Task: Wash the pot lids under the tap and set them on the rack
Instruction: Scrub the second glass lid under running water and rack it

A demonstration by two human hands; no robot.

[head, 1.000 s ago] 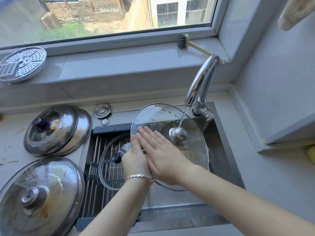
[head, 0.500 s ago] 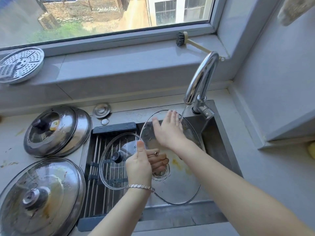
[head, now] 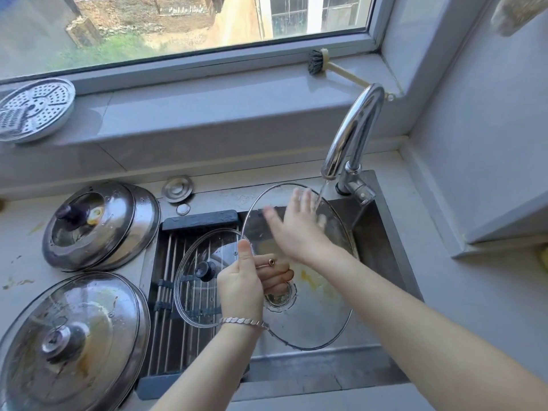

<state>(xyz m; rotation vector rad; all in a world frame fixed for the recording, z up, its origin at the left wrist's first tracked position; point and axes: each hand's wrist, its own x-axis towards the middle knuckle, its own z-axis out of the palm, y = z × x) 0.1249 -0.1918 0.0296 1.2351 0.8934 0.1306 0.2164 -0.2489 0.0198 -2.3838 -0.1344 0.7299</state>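
Observation:
A large glass lid [head: 314, 318] stands tilted in the sink, its inner side facing me, with yellow smears on it. My left hand [head: 246, 280] grips it at its knob from behind. My right hand [head: 296, 229] lies flat and open on the lid's upper part, under the thin stream from the tap [head: 353, 134]. A smaller glass lid [head: 195, 292] with a black knob lies on the rack [head: 175, 330] over the sink's left half.
Two stacked steel lids [head: 100, 226] and a large dirty glass lid [head: 71, 342] sit on the counter at left. A steamer plate [head: 32, 109] and a brush [head: 318, 65] rest on the window sill. A small sink plug [head: 177, 188] lies behind the rack.
The big lid has been turned over, from knob side facing me to inner side. My left hand took the knob from behind, and my right hand moved up to the lid's top under the water.

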